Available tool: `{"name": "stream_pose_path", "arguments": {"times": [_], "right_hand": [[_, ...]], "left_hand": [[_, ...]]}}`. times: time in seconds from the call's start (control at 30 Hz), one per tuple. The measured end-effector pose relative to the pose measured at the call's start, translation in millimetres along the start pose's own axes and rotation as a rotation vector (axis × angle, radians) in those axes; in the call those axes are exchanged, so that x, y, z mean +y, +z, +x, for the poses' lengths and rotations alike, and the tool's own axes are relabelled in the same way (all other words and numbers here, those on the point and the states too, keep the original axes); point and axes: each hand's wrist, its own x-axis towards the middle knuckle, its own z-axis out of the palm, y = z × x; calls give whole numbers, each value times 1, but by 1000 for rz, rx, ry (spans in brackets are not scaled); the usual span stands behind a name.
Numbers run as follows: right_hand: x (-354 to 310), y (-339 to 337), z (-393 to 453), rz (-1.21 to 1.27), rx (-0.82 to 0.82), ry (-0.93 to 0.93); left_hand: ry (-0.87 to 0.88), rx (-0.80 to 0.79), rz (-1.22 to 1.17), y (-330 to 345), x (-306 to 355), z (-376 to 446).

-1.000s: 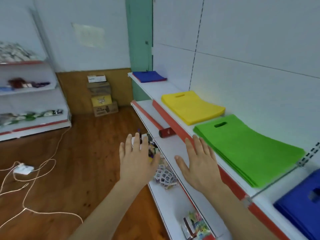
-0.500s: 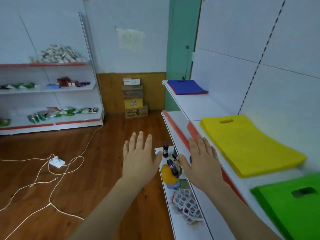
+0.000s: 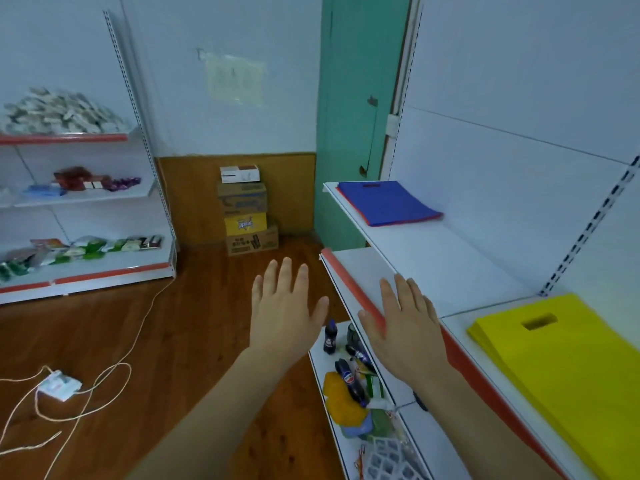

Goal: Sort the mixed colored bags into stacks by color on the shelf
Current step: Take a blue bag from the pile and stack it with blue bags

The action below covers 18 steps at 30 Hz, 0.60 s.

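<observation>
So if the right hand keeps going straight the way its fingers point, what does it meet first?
Probably bare shelf board: the right hand points along the shelf toward the blue bag stack, the first object in line. Height is unclear.

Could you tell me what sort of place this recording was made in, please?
Probably a small shop or a mock-up of one: white retail shelving with red edge strips, snack packets on the far rack, and stacked cardboard cartons against the wall.

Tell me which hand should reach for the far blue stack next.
Right, probably. The right hand already hovers open over the shelf that holds the blue stack; the left hand is open too, but out over the floor.
</observation>
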Motion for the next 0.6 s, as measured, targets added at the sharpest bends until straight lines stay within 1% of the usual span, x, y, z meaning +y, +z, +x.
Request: {"name": "stream_pose_path", "arguments": {"times": [0.17,0.6], "right_hand": [[-3,21,76,-11,-15,57],[-2,57,301,33,20,143]], "left_hand": [[59,-39,-33,34,-18,76],[142,-34,-26,120,-44,302]]}}
